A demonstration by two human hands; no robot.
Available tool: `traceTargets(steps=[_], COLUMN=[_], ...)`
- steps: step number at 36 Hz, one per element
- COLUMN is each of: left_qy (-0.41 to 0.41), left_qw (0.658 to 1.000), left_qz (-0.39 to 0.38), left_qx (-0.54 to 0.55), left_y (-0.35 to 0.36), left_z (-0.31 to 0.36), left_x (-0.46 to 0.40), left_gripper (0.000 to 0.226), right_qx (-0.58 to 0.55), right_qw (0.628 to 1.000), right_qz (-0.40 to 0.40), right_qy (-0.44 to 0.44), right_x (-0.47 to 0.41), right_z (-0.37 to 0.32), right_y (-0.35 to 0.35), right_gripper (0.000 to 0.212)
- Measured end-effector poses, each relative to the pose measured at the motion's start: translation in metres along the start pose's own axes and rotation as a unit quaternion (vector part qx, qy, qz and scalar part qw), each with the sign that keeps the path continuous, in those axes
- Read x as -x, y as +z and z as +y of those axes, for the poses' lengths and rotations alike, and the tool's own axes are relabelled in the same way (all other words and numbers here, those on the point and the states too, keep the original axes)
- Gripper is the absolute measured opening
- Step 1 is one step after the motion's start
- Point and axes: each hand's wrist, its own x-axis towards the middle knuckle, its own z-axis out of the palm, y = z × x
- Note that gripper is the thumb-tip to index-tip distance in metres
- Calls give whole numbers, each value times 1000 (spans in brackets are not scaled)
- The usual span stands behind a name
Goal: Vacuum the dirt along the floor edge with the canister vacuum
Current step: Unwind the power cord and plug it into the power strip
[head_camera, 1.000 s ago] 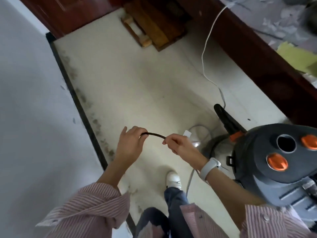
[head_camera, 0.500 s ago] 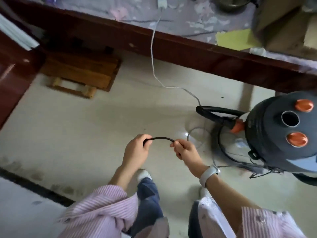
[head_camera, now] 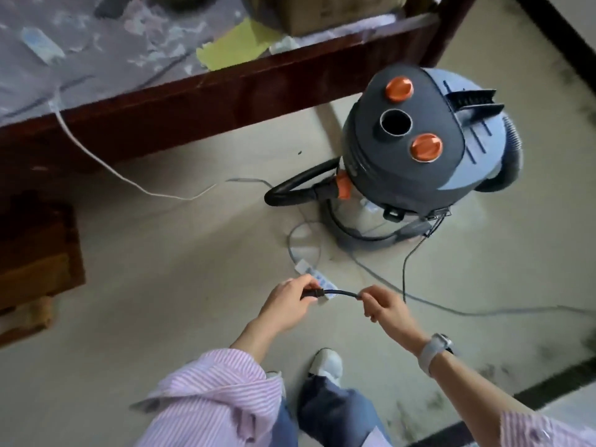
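- Below centre frame, left hand [head_camera: 287,303] grips the plug end of the power cord [head_camera: 343,293]; right hand [head_camera: 383,304] pinches it: thin, limp.
- Canister vacuum [head_camera: 419,150] looks heavy.

Matt plastic vacuum [head_camera: 416,140] — glossy wooden frame [head_camera: 225,91]

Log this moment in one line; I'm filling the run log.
phase: plugging in | left hand: holds plug | right hand: pinches black cord | power strip: below | canister vacuum: idle
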Motion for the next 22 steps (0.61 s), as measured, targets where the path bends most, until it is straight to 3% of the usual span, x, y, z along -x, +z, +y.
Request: traceTargets(steps=[3,11,18,22], left_qy=[26,48,120,178], left_qw=[999,998,987,972], left_qz=[-23,-22,-47,-12], left_qx=[3,22,-95,-155], left_y=[32,104,163,184], left_z=[-13,-92,-206,-256], left_x=[-37,-133,-226,-263], left_gripper=[23,35,58,62], right_qx=[43,78,243,299], right_qw=[998,996,967,951], right_qz=[-13,-30,60,66], right_qy=[-35,-38,50,37], right_x=[-29,-122,-223,-262], right_z=[30,107,215,259], right_y=[7,47,95,116], right_gripper=[8,10,22,40])
